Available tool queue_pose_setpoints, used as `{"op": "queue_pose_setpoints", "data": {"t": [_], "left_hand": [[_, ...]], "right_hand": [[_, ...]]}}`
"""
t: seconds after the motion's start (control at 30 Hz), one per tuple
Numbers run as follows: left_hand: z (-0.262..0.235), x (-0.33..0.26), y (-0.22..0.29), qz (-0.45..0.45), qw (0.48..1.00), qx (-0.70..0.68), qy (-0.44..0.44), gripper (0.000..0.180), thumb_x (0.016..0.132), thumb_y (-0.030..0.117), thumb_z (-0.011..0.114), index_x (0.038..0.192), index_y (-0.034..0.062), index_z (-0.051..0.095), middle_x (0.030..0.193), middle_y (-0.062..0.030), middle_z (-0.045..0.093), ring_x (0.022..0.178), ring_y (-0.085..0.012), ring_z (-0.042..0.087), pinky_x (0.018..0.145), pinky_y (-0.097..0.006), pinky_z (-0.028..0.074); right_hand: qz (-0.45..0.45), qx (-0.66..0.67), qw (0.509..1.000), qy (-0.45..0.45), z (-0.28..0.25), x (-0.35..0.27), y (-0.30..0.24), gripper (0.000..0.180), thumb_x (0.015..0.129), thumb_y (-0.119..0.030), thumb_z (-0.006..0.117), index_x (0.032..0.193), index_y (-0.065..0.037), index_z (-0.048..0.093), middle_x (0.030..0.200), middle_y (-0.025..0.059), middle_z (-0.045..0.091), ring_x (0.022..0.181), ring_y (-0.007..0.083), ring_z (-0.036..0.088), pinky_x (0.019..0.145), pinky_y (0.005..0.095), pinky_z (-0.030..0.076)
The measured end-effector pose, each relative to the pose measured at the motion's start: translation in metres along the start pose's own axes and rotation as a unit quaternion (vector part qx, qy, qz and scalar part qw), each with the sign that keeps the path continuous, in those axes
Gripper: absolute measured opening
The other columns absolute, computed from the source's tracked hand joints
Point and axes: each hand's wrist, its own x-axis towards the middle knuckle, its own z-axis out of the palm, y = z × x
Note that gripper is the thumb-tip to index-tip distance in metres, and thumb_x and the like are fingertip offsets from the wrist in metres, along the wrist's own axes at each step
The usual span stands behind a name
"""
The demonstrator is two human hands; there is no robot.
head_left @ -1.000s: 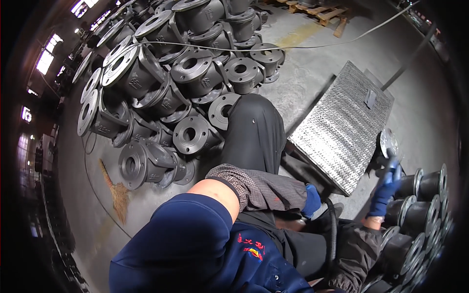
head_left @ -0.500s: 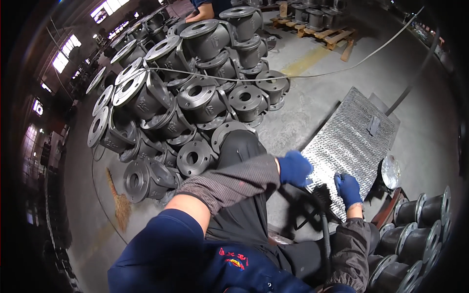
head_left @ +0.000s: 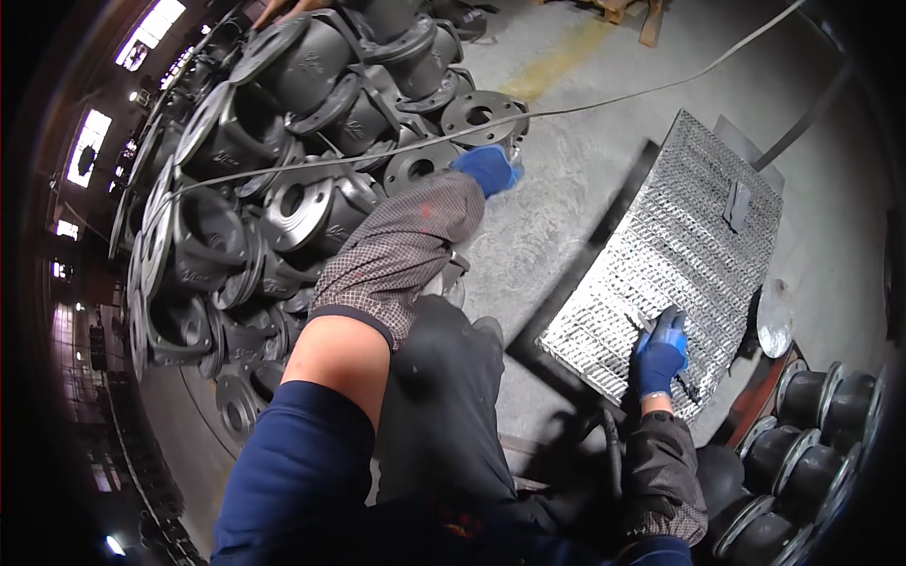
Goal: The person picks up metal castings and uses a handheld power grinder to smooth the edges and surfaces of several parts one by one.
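Observation:
My left hand [head_left: 488, 168], in a blue glove, is stretched out to the heap of dark flanged iron castings [head_left: 283, 198] and sits against the rim of a round flange [head_left: 415, 168]; its fingers are hidden. My right hand [head_left: 661, 354], also in a blue glove, rests on the near edge of a ribbed metal plate [head_left: 679, 236] lying on the concrete floor. Its fingers curl over a thin dark rod [head_left: 691, 391], and the grip is unclear. My knee in dark trousers [head_left: 444, 377] is between the two arms.
A row of black flanged castings [head_left: 812, 415] stands at the lower right, beside a round metal disc [head_left: 774, 316]. A small metal piece [head_left: 736, 203] lies on the plate. A thin cable [head_left: 604, 104] crosses the floor. Another person's hand [head_left: 278, 9] shows at the top.
My left arm has swung up from beside my knee and reached out to the casting heap. My right hand has come down onto the plate's near edge. The view has tilted toward the heap.

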Motion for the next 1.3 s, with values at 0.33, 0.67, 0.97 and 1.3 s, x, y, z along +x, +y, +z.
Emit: {"op": "queue_pose_setpoints", "data": {"t": [0.33, 0.67, 0.97, 1.3], "left_hand": [[0.089, 0.133, -0.035, -0.115, 0.991, 0.059, 0.03, 0.061, 0.081, 0.042, 0.057, 0.128, 0.0043, 0.047, 0.112, -0.0235, 0.059, 0.101, -0.0373, 0.059, 0.088, -0.044, 0.045], [0.102, 0.132, -0.022, -0.064, 0.983, 0.139, 0.101, 0.071, 0.079, 0.041, 0.059, 0.135, 0.0038, 0.038, 0.117, -0.0241, 0.057, 0.106, -0.0379, 0.056, 0.092, -0.042, 0.044], [0.14, 0.0, 0.024, 0.13, 0.974, 0.184, 0.027, 0.11, 0.069, 0.053, 0.066, 0.143, -0.004, 0.008, 0.117, -0.0325, 0.053, 0.112, -0.0453, 0.05, 0.097, -0.047, 0.038], [0.054, -0.058, 0.033, -0.011, 0.991, -0.099, -0.09, 0.046, 0.089, 0.045, 0.046, 0.099, 0.0045, 0.065, 0.096, -0.0199, 0.066, 0.093, -0.0332, 0.063, 0.086, -0.039, 0.046]], "right_hand": [[0.012, 0.111, 0.994, -0.014, -0.011, 0.014, -0.014, 0.048, 0.083, -0.006, 0.054, 0.129, 0.0, 0.044, 0.117, 0.0277, 0.051, 0.097, 0.0423, 0.055, 0.08, 0.0438, 0.047], [-0.006, 0.069, 0.997, -0.027, -0.004, 0.012, -0.007, 0.056, 0.08, -0.01, 0.056, 0.132, 0.001, 0.04, 0.117, 0.0305, 0.05, 0.087, 0.0401, 0.059, 0.068, 0.0427, 0.051], [-0.006, 0.073, 0.997, -0.002, -0.005, 0.01, -0.009, 0.054, 0.078, -0.013, 0.058, 0.128, -0.001, 0.042, 0.116, 0.0253, 0.05, 0.083, 0.0385, 0.059, 0.065, 0.0439, 0.049], [0.058, 0.217, 0.974, 0.006, -0.019, 0.051, -0.034, 0.025, 0.088, -0.023, 0.05, 0.104, -0.007, 0.061, 0.086, 0.0178, 0.065, 0.07, 0.036, 0.064, 0.065, 0.0416, 0.051]]}}
